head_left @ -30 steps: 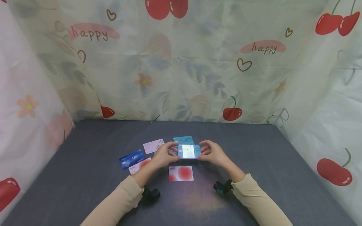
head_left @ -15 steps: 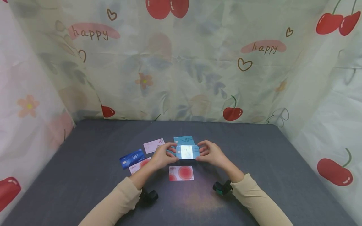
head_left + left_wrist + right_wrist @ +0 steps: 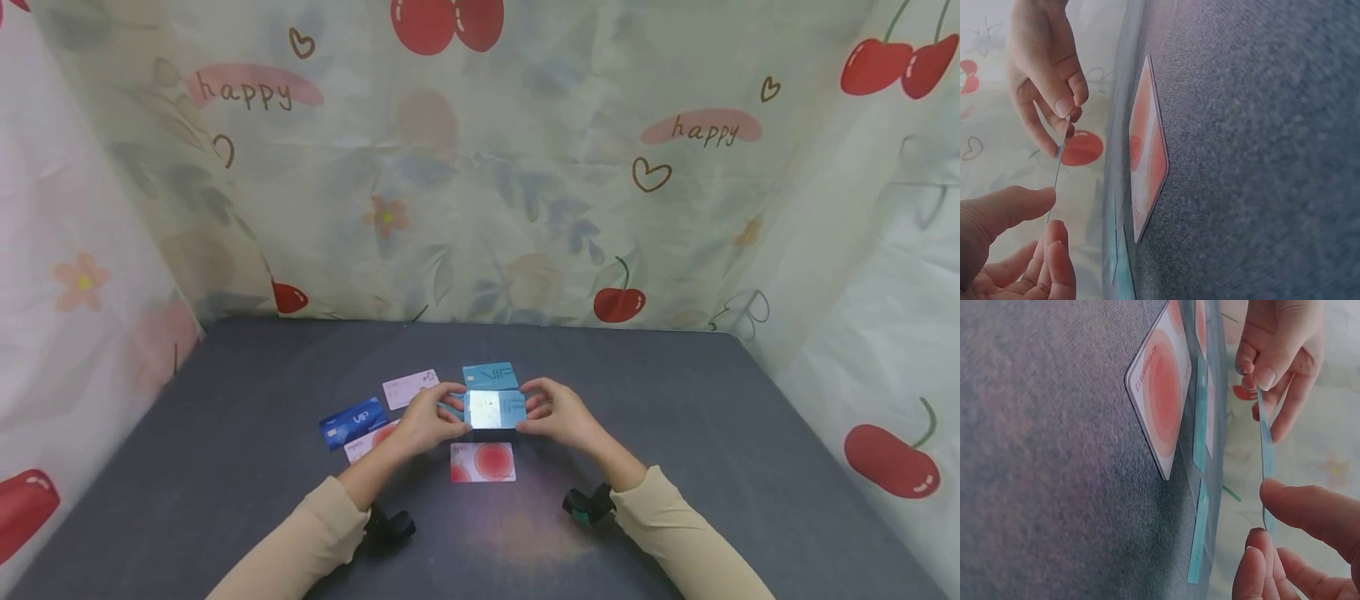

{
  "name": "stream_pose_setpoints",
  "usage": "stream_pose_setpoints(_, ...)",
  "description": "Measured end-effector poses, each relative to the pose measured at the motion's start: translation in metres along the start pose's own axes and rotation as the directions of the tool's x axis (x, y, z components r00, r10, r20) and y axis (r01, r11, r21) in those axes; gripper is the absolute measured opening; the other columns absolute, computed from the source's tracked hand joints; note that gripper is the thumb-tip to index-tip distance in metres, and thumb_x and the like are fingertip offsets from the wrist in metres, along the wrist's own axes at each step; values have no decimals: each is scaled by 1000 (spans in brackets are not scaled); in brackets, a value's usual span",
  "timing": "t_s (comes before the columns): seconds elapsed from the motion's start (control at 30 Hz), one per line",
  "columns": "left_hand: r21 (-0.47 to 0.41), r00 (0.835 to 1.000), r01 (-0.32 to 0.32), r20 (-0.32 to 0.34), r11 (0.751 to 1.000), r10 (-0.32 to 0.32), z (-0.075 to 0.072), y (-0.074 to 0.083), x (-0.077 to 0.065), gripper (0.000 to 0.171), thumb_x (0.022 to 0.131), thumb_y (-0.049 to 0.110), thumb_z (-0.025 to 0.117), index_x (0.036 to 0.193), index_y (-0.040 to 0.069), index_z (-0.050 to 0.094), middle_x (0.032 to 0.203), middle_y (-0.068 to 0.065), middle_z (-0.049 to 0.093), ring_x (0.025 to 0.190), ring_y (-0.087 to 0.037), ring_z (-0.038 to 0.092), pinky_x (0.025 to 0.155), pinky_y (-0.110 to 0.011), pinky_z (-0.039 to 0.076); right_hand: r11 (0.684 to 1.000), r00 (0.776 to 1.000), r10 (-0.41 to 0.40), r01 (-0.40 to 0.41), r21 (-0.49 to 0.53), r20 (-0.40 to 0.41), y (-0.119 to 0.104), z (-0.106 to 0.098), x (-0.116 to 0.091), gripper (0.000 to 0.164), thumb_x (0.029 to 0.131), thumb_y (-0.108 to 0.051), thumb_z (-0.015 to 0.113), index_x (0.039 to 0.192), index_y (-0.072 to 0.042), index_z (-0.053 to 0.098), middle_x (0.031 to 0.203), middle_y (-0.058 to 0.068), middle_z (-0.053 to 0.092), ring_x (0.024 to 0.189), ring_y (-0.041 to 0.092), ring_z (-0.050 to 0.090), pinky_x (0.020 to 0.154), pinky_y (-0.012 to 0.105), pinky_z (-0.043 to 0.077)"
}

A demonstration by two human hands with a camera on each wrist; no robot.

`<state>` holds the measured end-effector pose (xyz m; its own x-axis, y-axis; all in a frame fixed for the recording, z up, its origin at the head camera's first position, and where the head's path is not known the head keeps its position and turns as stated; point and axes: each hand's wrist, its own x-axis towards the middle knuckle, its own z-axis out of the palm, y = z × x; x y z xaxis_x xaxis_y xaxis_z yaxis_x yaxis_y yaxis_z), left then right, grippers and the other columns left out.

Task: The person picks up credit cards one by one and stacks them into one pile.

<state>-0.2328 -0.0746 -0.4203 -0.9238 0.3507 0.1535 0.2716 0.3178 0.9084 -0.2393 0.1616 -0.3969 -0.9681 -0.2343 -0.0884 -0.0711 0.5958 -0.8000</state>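
Head view: glare (image 3: 485,409) shifted left across held blue card (image 3: 512,410)

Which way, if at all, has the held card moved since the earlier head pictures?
Yes: in the head view, the held card has shifted slightly left and towards the front red-circle card, judged against that resting card.

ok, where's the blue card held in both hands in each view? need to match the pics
Head: the held blue card is below centre, between left hand and right hand.
Left wrist: the held blue card is left of centre, a thin edge-on line.
Right wrist: the held blue card is right of centre, a narrow edge-on strip.
Shared landmark: the red-circle card lying just below it in the head view.
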Motion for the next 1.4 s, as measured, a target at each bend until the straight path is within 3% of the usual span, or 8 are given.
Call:
stream_pose_setpoints(0.1, -6, 1000, 26, -3, 1000, -26, 1, 0, -1, 51, 75, 7, 74, 119, -8, 53, 93, -17, 62, 71, -13, 64, 66, -27, 55, 1000, 1000, -10, 10, 7, 3, 0, 1, -1, 55, 73, -8, 77, 121, 0, 53, 97, 12, 61, 81, 13, 63, 71, 29, 54)
stream_pose_setpoints(0.17, -3, 997, 80, -10, 997, -80, 1, 4, -2, 50, 74, 2, 73, 119, -9, 53, 94, -20, 62, 73, -16, 65, 68, -27, 55, 1000, 1000, -12, 12, 8, 5, 1, 2, -1, 54, 73, -8, 77, 120, -1, 53, 97, 12, 61, 81, 13, 63, 71, 29, 54)
stream_pose_setpoints(0.3, 6, 995, 101, -23, 995, -101, 1, 5, -3, 51, 73, -1, 73, 120, -9, 53, 94, -21, 62, 72, -15, 64, 65, -24, 54, 1000, 1000, -20, 20, 11, 9, 0, 4, -2, 52, 73, -8, 77, 119, -2, 54, 96, 12, 61, 81, 13, 64, 71, 29, 54)
stream_pose_setpoints(0.6, -7, 997, 77, -20, 997, -78, 0, 4, -7, 52, 73, -2, 73, 119, -11, 52, 95, -25, 61, 71, -18, 65, 65, -26, 55, 1000, 1000, -13, 12, 6, 1, 0, 8, -2, 52, 72, -8, 78, 119, -3, 54, 96, 11, 61, 80, 13, 64, 71, 29, 54)
stream_pose_setpoints(0.9, 2, 992, 122, -34, 993, -122, 1, 2, -9, 52, 73, 0, 73, 121, -8, 54, 95, -20, 62, 71, -13, 63, 64, -23, 53, 1000, 1000, -20, 20, 10, 7, 1, 10, -4, 52, 72, -9, 79, 118, -3, 54, 94, 11, 61, 79, 13, 63, 69, 28, 54)
stream_pose_setpoints(1.4, 14, 991, 132, -7, 991, -131, -3, -1, -15, 54, 74, 1, 73, 123, -8, 51, 98, -22, 61, 72, -13, 62, 66, -24, 54, 999, 999, -29, 28, 20, 30, 0, 14, -8, 52, 73, -7, 77, 118, -2, 53, 95, 12, 61, 79, 13, 63, 69, 29, 54)
